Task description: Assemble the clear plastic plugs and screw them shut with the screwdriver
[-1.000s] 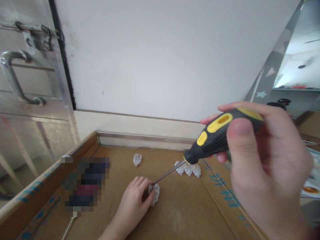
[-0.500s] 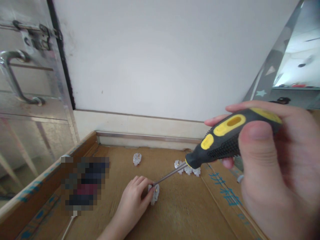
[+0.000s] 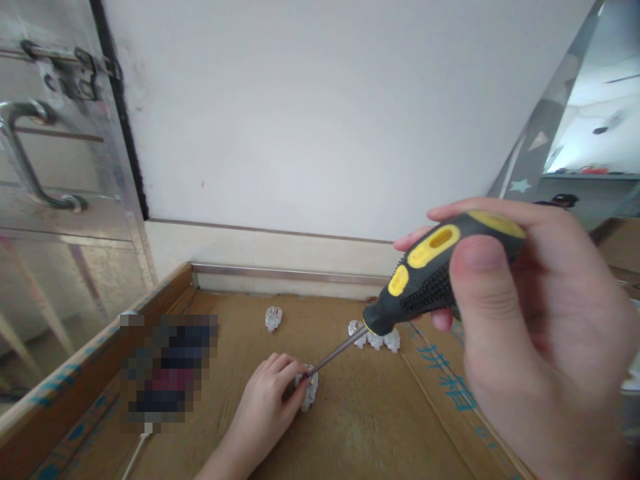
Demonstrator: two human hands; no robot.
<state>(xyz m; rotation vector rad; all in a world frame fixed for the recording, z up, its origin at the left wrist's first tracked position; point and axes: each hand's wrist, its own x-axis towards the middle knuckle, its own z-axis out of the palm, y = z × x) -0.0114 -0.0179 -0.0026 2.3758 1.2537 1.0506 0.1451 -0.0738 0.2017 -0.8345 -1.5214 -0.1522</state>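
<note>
My right hand (image 3: 545, 313) is closed round the black and yellow handle of a screwdriver (image 3: 425, 273). Its metal shaft slants down to the left, and the tip meets a small clear plastic part (image 3: 309, 390) on the cardboard. With thumb and fingers pinched, my left hand (image 3: 273, 400) grips that part's left edge beside the tip. Whether a screw sits under the tip is too small to tell. Another clear plastic part (image 3: 273, 319) lies farther back. Three similar parts (image 3: 375, 338) rest in a row to the right, partly behind the screwdriver.
Brown cardboard (image 3: 370, 427) with blue print covers the work surface, and a raised cardboard edge (image 3: 100, 353) runs along the left. A pixelated object (image 3: 173, 367) with a white cable (image 3: 136, 455) lies at left. Behind are a white wall (image 3: 300, 120) and a metal door handle (image 3: 30, 160).
My right hand and the screwdriver handle have shifted to the left and slightly down, while the tip stays at the plastic part. The left hand keeps its grip.
</note>
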